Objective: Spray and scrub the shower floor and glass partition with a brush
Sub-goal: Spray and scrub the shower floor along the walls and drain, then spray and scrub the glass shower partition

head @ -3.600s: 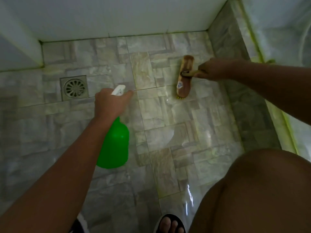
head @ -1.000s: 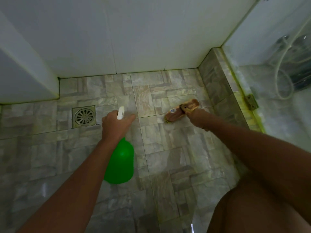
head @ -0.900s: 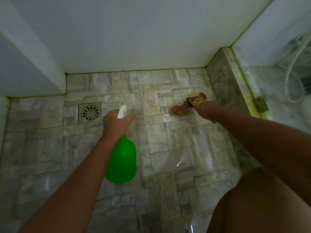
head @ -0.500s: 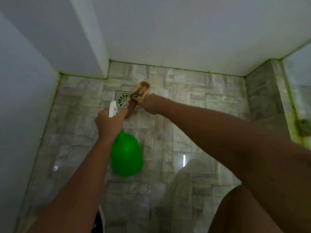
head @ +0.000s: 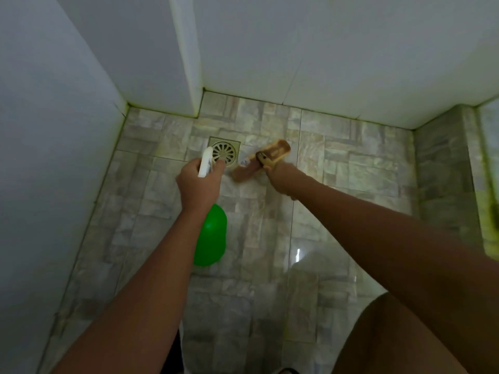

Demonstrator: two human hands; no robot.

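Left hand (head: 198,184) grasps white trigger head of round green plastic spray bottle (head: 212,237), nozzle toward 12 o'clock, probably aimed to wet tiles ahead. Right hand (head: 279,175) grips wooden scrub brush (head: 260,160), bristles apparently down on marbled floor tiles (head: 351,168), at 3 o'clock of round metal drain (head: 225,152)

Left hand (head: 198,184) grips bottle (head: 212,236); right hand (head: 280,176) grips brush (head: 260,160).

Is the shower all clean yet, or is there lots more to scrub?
Not yet. The floor tiles shine wet in places, so some look scrubbed. Right now the right hand holds the brush beside the drain, and the left hand grips the green spray bottle. The glass partition looks untouched.
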